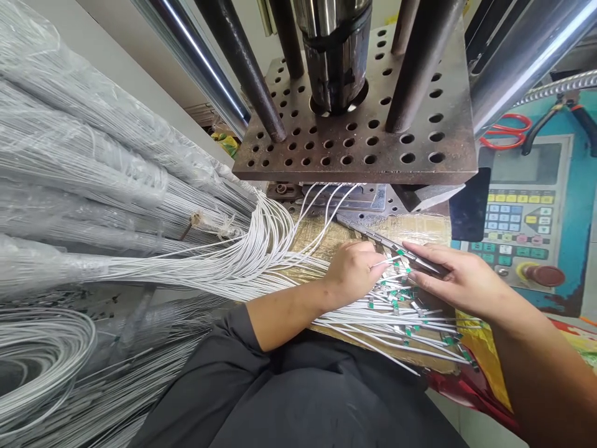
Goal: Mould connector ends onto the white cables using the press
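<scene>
My left hand is closed in a pinch on a white cable near its end, above the pile of cable ends. In my right hand is a long, slim grey metal tool that looks like tweezers; thumb and fingers close on its near end, and its tip points up and left toward the press. Below both hands lie several white cables with small metal connectors and green parts at their ends. They rest on a tape-covered board.
A holed steel press plate hangs over a lower die, into which several cables run. Wrapped cable bundles fill the left. On the right are a control panel with a red knob, a dark phone-like slab and pliers.
</scene>
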Available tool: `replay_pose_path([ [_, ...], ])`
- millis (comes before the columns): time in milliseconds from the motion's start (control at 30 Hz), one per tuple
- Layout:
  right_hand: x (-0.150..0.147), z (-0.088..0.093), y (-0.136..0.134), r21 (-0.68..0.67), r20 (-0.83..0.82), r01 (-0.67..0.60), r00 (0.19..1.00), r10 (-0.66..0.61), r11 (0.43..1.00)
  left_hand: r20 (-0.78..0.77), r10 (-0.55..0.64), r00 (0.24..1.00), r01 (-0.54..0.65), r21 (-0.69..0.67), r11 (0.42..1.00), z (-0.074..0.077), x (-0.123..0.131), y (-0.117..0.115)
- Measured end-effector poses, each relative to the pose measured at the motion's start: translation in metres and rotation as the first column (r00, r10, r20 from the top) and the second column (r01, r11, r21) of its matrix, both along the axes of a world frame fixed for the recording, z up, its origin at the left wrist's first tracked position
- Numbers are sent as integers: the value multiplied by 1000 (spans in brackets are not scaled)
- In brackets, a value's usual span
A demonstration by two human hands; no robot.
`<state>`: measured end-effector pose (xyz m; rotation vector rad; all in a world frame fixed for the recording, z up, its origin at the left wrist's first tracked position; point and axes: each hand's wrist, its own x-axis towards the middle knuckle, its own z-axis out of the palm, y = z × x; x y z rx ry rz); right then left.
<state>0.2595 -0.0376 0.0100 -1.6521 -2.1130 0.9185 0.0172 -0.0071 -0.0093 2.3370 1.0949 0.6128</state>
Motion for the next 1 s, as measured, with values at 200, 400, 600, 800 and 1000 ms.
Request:
replay_pose_path([
  [200,-3,4,1,-25,8,-3,1000,3,1000,55,66,996,-61,-101,993,1,1,1],
  [400,-3,-1,3,-25,-38,3,999,-4,1000,142,174,974,-134,-253,958,1,4,2],
  [600,-5,1,3,-9,-46,14,999,-14,1000,240,214,947,-106,-398,911,3,3,11],
  [800,-5,2,-3,1,-58,44,997,-44,999,192,257,947,-132,-497,858,16,-7,20],
  [1000,-6,1,-3,-12,-87,75,993,-76,997,-22,174,984,-174,-259,950,26,-13,15],
])
